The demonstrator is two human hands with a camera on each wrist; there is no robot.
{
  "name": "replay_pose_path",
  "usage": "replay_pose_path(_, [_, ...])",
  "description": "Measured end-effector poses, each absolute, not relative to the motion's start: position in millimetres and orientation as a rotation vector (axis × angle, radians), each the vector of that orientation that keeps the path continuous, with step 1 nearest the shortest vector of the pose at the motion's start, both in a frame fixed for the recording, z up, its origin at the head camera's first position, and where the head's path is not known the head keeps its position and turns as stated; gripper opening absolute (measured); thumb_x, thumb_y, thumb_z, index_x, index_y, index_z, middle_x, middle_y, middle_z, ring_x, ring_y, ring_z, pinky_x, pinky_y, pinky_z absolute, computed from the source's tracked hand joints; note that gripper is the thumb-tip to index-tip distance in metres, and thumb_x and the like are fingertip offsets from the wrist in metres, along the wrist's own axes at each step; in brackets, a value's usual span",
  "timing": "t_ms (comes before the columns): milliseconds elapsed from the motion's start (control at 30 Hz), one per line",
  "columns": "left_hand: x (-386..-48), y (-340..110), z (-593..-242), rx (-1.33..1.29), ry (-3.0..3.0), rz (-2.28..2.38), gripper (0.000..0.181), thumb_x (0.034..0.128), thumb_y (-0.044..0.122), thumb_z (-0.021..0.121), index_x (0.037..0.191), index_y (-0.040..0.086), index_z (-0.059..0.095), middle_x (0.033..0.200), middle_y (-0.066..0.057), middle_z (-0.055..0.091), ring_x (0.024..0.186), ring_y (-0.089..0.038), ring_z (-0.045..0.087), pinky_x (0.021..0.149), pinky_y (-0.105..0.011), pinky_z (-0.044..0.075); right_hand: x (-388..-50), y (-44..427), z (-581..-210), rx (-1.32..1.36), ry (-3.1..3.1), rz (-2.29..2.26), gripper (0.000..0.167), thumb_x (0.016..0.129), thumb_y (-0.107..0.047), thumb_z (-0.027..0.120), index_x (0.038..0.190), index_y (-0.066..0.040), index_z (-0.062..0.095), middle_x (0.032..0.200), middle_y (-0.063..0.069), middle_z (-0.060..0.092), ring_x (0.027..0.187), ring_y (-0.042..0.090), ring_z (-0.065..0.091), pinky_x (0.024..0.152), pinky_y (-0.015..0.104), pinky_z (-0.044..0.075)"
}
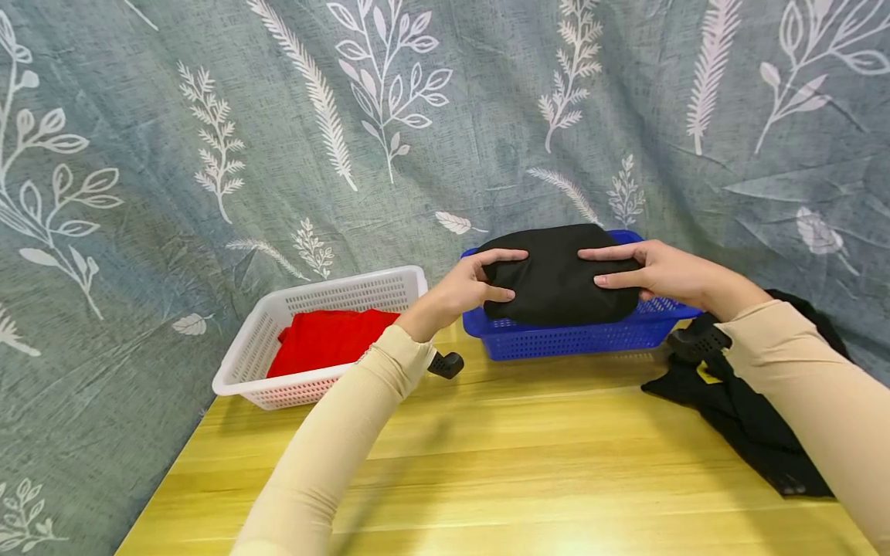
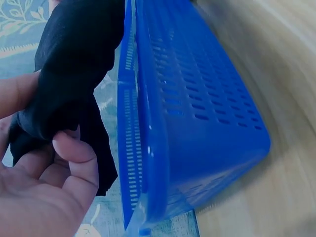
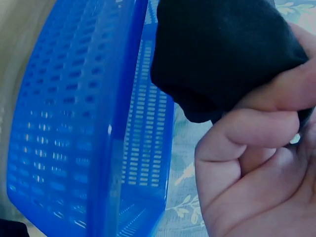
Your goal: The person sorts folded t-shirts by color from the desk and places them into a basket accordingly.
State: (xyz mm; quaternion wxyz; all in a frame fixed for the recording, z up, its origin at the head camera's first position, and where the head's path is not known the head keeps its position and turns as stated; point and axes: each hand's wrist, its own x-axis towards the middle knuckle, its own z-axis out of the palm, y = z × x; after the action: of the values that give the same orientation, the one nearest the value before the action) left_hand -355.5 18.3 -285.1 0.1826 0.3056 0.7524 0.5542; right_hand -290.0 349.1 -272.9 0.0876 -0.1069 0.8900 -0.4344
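A folded bundle of black cloth [image 1: 559, 274] is held over the blue basket [image 1: 577, 344], hiding most of its inside. My left hand [image 1: 464, 287] grips the bundle's left end, fingers curled under it in the left wrist view, where the black cloth [image 2: 79, 59] hangs in a loose flap. At the other end, my right hand [image 1: 660, 272] pinches the cloth between thumb and fingers. The right wrist view shows the bundle [image 3: 222, 54] above the rim of the blue basket [image 3: 113, 123], apart from it.
To the left stands a white basket [image 1: 239, 371] with red cloth [image 1: 334, 340] inside. More black cloth [image 1: 758, 432] with a small yellow patch lies on the right of the wooden table [image 1: 487, 471], partly under my right forearm. A patterned curtain [image 1: 445, 123] hangs behind.
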Motion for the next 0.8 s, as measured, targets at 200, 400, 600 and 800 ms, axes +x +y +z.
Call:
replay_pose_path(200, [-365.1,26.3,-289.2,0.833,2.176,1.545,0.064,0.098,-0.004,0.072,0.151,0.029,0.062,0.119,-0.018,0.077,0.102,-0.021,0.074,0.085,-0.027,0.059,-306.4,349.9,-274.8,-0.299,2.685,-1.223,0.066,0.103,-0.039,0.074,0.163,-0.034,0.047,0.066,-0.005,0.028,0.049,0.014,0.03,0.055,0.035,0.04])
replay_pose_path(400, [-371.4,34.7,-293.1,0.807,2.281,1.472,0.064,0.0971,-0.005,0.072,0.151,0.028,0.061,0.15,-0.012,0.061,0.12,-0.024,0.068,0.093,-0.03,0.057,-318.4,347.5,-280.3,-0.335,2.702,-1.192,0.065,0.105,-0.034,0.072,0.164,-0.027,0.047,0.153,0.013,0.047,0.058,0.016,0.039,0.06,0.033,0.043])
replay_pose_path(600, [-374.6,42.4,-293.7,0.827,2.421,1.349,0.066,0.0955,-0.004,0.075,0.15,0.03,0.062,0.173,-0.003,0.037,0.151,-0.028,0.048,0.112,-0.041,0.052,-323.0,346.8,-282.8,-0.308,2.745,-1.143,0.063,0.106,-0.031,0.07,0.164,-0.024,0.047,0.123,0.009,0.055,0.065,0.019,0.048,0.062,0.034,0.046])
replay_pose_path(800, [-374.6,47.8,-296.7,0.872,2.533,1.208,0.067,0.0947,-0.005,0.075,0.152,0.026,0.061,0.173,-0.007,0.038,0.154,-0.031,0.045,0.111,-0.044,0.05,-329.3,350.3,-288.0,-0.311,2.79,-1.093,0.062,0.106,-0.029,0.071,0.163,-0.019,0.049,0.111,0.011,0.056,0.069,0.022,0.055,0.062,0.034,0.048])
